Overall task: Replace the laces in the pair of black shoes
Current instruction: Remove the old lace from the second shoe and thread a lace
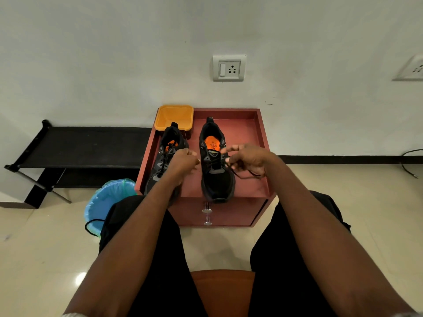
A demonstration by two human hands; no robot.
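Two black shoes with orange insoles stand on a red cabinet top [249, 179], toes toward me. The left shoe [163, 156] is laced and partly hidden by my left forearm. The right shoe [216, 177] sits in the middle. My left hand [184, 161] is curled at the right shoe's left side, seemingly pinching a lace end that I cannot make out. My right hand [248, 159] pinches a black lace [242, 175] that runs from the shoe's eyelets and loops out to the right.
An orange tub [174, 116] stands at the cabinet's back left, behind the left shoe. A blue-lined bin [103, 200] with a black lace hanging on its rim is on the floor at left. A black rack [80, 147] lines the wall. My knees flank the cabinet.
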